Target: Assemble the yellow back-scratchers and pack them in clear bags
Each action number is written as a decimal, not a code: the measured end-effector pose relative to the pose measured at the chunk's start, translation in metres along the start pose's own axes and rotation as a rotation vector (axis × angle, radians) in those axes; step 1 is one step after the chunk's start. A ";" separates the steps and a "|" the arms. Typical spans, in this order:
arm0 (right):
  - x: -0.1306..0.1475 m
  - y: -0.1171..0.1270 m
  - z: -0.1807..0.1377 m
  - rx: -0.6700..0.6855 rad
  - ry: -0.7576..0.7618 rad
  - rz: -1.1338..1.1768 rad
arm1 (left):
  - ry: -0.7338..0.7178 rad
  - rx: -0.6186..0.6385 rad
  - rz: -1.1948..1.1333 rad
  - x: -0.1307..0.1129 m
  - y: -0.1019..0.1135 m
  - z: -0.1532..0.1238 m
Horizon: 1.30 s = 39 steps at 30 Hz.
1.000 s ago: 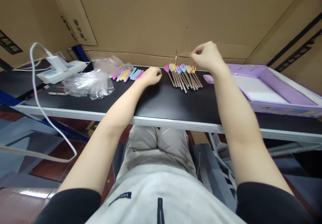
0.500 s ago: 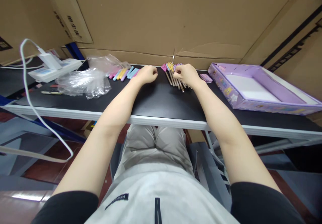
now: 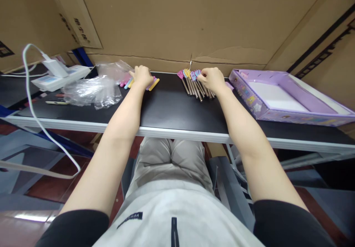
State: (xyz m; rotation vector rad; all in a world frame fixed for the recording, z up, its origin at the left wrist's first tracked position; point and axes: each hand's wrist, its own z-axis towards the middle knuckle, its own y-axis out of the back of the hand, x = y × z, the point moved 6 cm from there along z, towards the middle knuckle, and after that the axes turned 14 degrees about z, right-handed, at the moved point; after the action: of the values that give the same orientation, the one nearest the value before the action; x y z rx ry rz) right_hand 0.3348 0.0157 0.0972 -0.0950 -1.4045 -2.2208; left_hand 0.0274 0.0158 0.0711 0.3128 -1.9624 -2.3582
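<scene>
My left hand [image 3: 142,76] is palm down over a row of pastel sticks [image 3: 154,84], its thumb spread to the left and its other fingers bent down, touching or just above them. It hides the middle of the row. My right hand [image 3: 213,78] is at the right side of a bunch of back scratchers [image 3: 195,86], with thumb and fingers pinched on one. They have metal rods and small hand-shaped heads in pink, yellow, purple and blue. The rod ends point toward me, and some heads are hidden by my right hand.
Crumpled clear plastic bags [image 3: 94,91] lie left of the sticks. Behind them is a white power strip [image 3: 62,77] with a plugged-in charger and cable. A purple open box [image 3: 288,119] stands at the right. Cardboard walls [image 3: 172,21] close off the table's back.
My left hand has moved left from the open tabletop to the pastel sticks; a yellow stick now shows at their right end. My right hand has shifted slightly right, uncovering more heads.
</scene>
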 end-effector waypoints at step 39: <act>0.032 -0.028 -0.019 0.273 -0.197 -0.095 | -0.122 0.072 0.130 -0.020 -0.010 -0.011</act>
State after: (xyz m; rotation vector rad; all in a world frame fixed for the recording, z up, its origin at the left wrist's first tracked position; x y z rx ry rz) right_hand 0.2986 -0.0032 0.0749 -0.1586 -1.8411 -2.1166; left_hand 0.0499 0.0110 0.0620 0.0434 -2.0551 -2.2797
